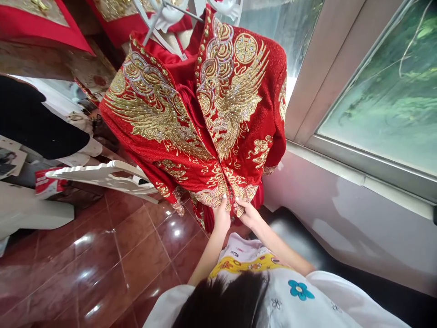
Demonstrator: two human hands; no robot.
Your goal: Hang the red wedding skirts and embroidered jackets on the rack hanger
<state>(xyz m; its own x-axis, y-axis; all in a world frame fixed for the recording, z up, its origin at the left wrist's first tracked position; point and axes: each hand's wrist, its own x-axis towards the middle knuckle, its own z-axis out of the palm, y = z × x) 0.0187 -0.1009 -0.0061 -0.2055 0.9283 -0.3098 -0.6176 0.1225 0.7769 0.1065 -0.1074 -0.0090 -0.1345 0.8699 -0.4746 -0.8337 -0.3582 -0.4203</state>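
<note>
A red jacket [164, 118] with gold phoenix embroidery hangs in front of me, its collar parted and its front edges meeting lower down. My left hand [222, 216] pinches the bottom corner of one front edge, thumb on top. Close beside it, my right hand [248, 214] is closed on the matching corner of the other edge. Small dark fastenings [230, 189] run along the front between the two thumbs; whether they are joined I cannot tell. The fingers underneath are hidden by the cloth. A metal and white hanger [159, 23] shows inside the collar.
A window frame [327, 68] and sill stand on the right, above a black padded seat [290, 232]. On the left are a white carved panel [102, 175] and a person's dark garment [37, 118]. More red and gold garments [44, 23] hang behind. The tiled floor [136, 255] is glossy.
</note>
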